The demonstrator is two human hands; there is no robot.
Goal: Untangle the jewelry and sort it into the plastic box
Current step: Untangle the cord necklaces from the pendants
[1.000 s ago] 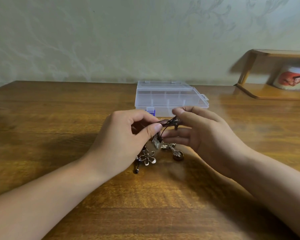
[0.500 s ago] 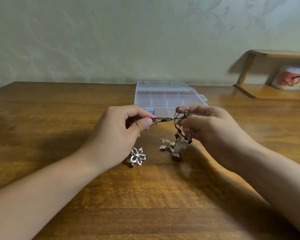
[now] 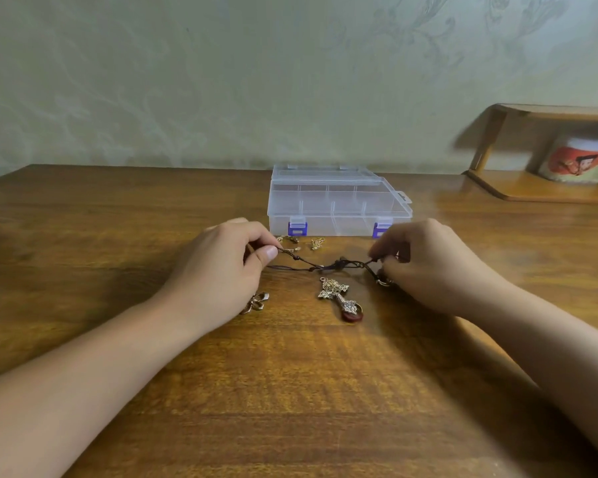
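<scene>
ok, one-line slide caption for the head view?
Left hand and right hand pull a dark cord necklace taut before the closed plastic box.

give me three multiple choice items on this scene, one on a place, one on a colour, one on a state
1. Where does the cross pendant lie?
A. on the table between the two hands
B. inside the plastic box
C. on the wooden shelf

2. What colour are the latches on the front of the plastic box?
A. red
B. blue-purple
C. green

3. What state is the dark cord in?
A. coiled inside the box
B. lying loose, touched by neither hand
C. held between the two hands

Key:
1. A, it rests on the bare table, nearer the person than the cord.
2. B, both front clips show blue-purple against the clear plastic.
3. C, the left hand pinches one end and the right hand pinches the other, with the cord spanning the gap.
</scene>
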